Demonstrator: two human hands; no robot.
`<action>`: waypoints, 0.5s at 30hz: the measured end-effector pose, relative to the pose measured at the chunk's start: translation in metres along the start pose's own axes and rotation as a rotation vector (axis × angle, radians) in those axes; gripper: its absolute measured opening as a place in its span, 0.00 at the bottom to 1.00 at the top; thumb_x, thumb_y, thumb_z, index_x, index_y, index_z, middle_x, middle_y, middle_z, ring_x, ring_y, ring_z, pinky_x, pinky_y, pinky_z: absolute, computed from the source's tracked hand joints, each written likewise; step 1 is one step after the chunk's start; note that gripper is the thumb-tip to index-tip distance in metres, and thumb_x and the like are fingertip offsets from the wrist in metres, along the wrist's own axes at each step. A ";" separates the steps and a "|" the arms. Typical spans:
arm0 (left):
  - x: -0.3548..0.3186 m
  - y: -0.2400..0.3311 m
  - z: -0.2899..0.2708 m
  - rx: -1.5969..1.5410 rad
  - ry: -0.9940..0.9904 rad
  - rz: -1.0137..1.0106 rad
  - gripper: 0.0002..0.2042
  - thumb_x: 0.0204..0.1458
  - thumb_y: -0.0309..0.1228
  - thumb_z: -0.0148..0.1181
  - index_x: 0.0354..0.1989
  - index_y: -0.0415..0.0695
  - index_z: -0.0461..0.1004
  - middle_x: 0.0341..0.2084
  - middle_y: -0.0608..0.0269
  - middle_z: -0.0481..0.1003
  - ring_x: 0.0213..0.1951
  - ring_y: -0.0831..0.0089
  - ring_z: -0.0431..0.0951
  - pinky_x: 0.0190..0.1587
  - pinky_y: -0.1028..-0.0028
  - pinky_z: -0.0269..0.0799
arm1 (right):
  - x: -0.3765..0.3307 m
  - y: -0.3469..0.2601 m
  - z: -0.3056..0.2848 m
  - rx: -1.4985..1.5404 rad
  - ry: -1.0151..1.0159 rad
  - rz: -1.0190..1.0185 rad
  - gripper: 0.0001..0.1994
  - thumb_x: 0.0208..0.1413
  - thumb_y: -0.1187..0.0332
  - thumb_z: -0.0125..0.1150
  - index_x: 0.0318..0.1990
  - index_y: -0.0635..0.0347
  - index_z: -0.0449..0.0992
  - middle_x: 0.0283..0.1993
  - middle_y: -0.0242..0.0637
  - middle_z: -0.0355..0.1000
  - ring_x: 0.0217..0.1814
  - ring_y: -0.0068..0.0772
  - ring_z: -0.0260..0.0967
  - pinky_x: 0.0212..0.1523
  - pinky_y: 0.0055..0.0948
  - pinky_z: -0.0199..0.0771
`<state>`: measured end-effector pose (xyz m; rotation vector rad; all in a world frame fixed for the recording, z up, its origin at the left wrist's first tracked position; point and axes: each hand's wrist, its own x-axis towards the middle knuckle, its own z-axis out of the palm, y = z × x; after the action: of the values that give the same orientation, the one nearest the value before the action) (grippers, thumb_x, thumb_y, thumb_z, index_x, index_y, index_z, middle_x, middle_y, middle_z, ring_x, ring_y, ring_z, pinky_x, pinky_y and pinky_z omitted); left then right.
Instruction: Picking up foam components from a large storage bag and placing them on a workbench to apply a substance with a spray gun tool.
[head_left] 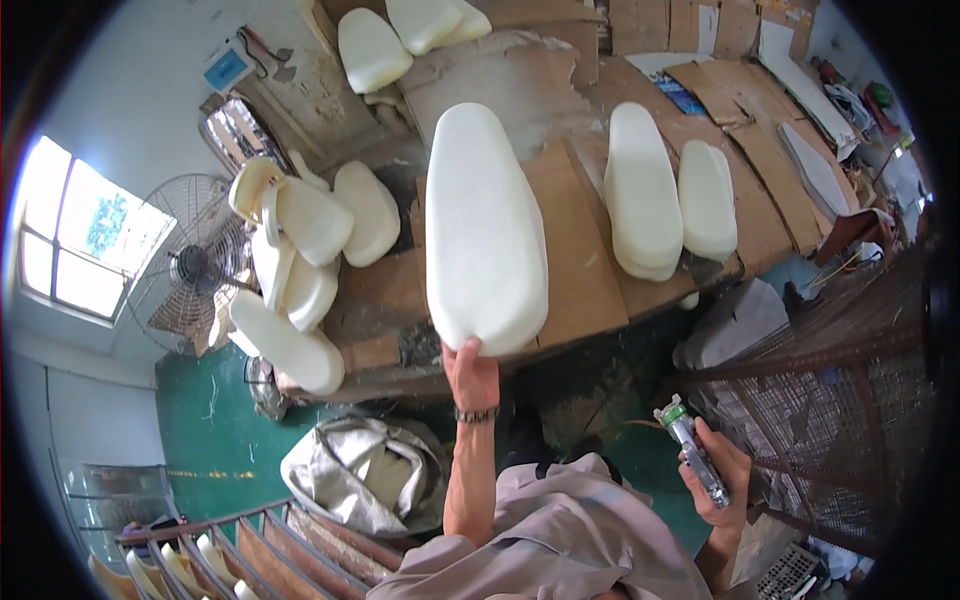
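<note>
A long cream foam cushion (484,235), narrower at its far end, stands out in front of me over the cardboard-covered table. My left hand (470,375) grips its near edge, the thumb on top and the other fingers hidden under it. Away to the right, my right hand (718,472) is closed around a silver metal hand tool (697,455) with a green collar. What kind of tool it is, I cannot make out. The tool is apart from the foam cushion.
Stacked foam cushions (642,195) lie right on the table (575,260); more cushions (310,220) pile up at left beside a large fan (195,265). A whitish sack (370,475) sits on the green floor. Racks stand lower left and right (830,430).
</note>
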<state>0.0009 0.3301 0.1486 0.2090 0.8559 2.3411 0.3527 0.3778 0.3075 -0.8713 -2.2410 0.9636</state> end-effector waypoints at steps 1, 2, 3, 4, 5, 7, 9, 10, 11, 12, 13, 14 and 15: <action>0.009 0.013 0.013 -0.022 -0.011 0.005 0.34 0.49 0.22 0.62 0.67 0.40 0.58 0.61 0.56 0.68 0.62 0.60 0.69 0.65 0.58 0.66 | 0.014 -0.003 0.006 0.045 0.013 0.031 0.27 0.47 0.78 0.64 0.59 0.70 0.71 0.33 0.45 0.74 0.31 0.36 0.74 0.33 0.30 0.73; 0.021 0.024 0.025 -0.042 -0.038 0.001 0.34 0.49 0.22 0.61 0.67 0.39 0.57 0.61 0.55 0.68 0.61 0.59 0.70 0.64 0.57 0.67 | 0.027 -0.004 0.012 0.093 0.024 0.063 0.29 0.44 0.83 0.64 0.59 0.66 0.73 0.33 0.45 0.73 0.30 0.39 0.73 0.31 0.31 0.73; 0.038 0.033 0.032 -0.071 -0.067 0.016 0.34 0.50 0.21 0.61 0.67 0.39 0.57 0.60 0.54 0.68 0.61 0.59 0.71 0.64 0.57 0.68 | 0.040 -0.007 0.019 0.100 0.037 0.066 0.29 0.43 0.84 0.64 0.59 0.65 0.73 0.32 0.45 0.73 0.30 0.39 0.73 0.32 0.31 0.73; 0.058 0.039 0.038 -0.101 -0.097 0.027 0.34 0.50 0.20 0.60 0.67 0.39 0.57 0.60 0.54 0.69 0.60 0.59 0.71 0.63 0.57 0.70 | 0.053 -0.008 0.024 0.095 0.042 0.057 0.29 0.43 0.84 0.64 0.59 0.65 0.73 0.32 0.45 0.73 0.30 0.39 0.73 0.32 0.31 0.73; 0.082 0.043 0.044 -0.108 -0.106 0.028 0.34 0.50 0.20 0.60 0.67 0.39 0.57 0.60 0.54 0.69 0.60 0.59 0.71 0.63 0.57 0.70 | 0.066 -0.009 0.029 0.058 0.022 0.046 0.28 0.45 0.81 0.64 0.59 0.68 0.72 0.32 0.44 0.73 0.30 0.37 0.72 0.32 0.30 0.73; 0.143 0.051 0.057 -0.088 -0.260 0.112 0.32 0.52 0.24 0.62 0.66 0.37 0.57 0.58 0.52 0.69 0.58 0.60 0.73 0.60 0.59 0.74 | 0.088 -0.010 0.041 0.015 0.016 0.028 0.27 0.47 0.79 0.63 0.59 0.70 0.72 0.33 0.43 0.72 0.30 0.36 0.70 0.32 0.31 0.71; 0.215 0.056 0.073 -0.081 -0.320 0.194 0.32 0.54 0.25 0.62 0.67 0.36 0.56 0.60 0.52 0.68 0.59 0.60 0.72 0.61 0.58 0.73 | 0.105 -0.016 0.052 0.006 0.032 0.046 0.28 0.46 0.80 0.63 0.59 0.70 0.71 0.33 0.43 0.72 0.30 0.36 0.70 0.32 0.30 0.71; 0.255 0.059 0.081 -0.081 -0.356 0.226 0.31 0.55 0.26 0.60 0.67 0.37 0.56 0.61 0.52 0.67 0.59 0.60 0.72 0.62 0.57 0.72 | 0.112 -0.019 0.057 -0.006 0.043 0.061 0.28 0.46 0.81 0.63 0.59 0.70 0.71 0.33 0.43 0.72 0.30 0.36 0.70 0.32 0.30 0.71; 0.298 0.063 0.094 -0.133 -0.369 0.235 0.32 0.53 0.22 0.59 0.68 0.38 0.56 0.59 0.53 0.68 0.58 0.60 0.73 0.62 0.58 0.72 | 0.117 -0.022 0.062 -0.013 0.062 0.061 0.28 0.46 0.81 0.63 0.59 0.70 0.71 0.33 0.43 0.72 0.30 0.36 0.70 0.32 0.30 0.71; 0.342 0.069 0.103 -0.140 -0.381 0.238 0.31 0.54 0.24 0.60 0.67 0.39 0.57 0.58 0.55 0.69 0.57 0.61 0.74 0.59 0.61 0.75 | 0.119 -0.026 0.068 -0.005 0.069 0.117 0.28 0.46 0.81 0.63 0.60 0.69 0.71 0.33 0.44 0.73 0.30 0.36 0.71 0.33 0.29 0.71; 0.392 0.074 0.107 -0.134 -0.384 0.231 0.30 0.54 0.25 0.61 0.66 0.40 0.59 0.56 0.56 0.71 0.55 0.62 0.75 0.55 0.63 0.77 | 0.121 -0.030 0.073 0.001 0.075 0.172 0.29 0.46 0.81 0.63 0.60 0.68 0.72 0.34 0.44 0.74 0.31 0.37 0.72 0.34 0.29 0.72; 0.447 0.084 0.108 -0.126 -0.419 0.251 0.28 0.54 0.25 0.62 0.65 0.40 0.61 0.55 0.56 0.72 0.54 0.62 0.76 0.53 0.64 0.78 | 0.130 -0.024 0.079 0.009 0.073 0.179 0.29 0.46 0.81 0.63 0.60 0.68 0.72 0.34 0.44 0.74 0.31 0.37 0.72 0.34 0.29 0.72; 0.494 0.097 0.117 -0.180 -0.481 0.277 0.27 0.55 0.24 0.61 0.64 0.41 0.62 0.54 0.56 0.72 0.54 0.62 0.76 0.54 0.66 0.78 | 0.131 -0.021 0.088 -0.010 0.069 0.185 0.29 0.45 0.81 0.64 0.60 0.66 0.72 0.34 0.45 0.74 0.32 0.38 0.73 0.35 0.29 0.72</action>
<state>-0.3984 0.6360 0.2686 0.8194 0.3962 2.4434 0.2015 0.4253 0.3008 -1.1153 -2.1369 0.9885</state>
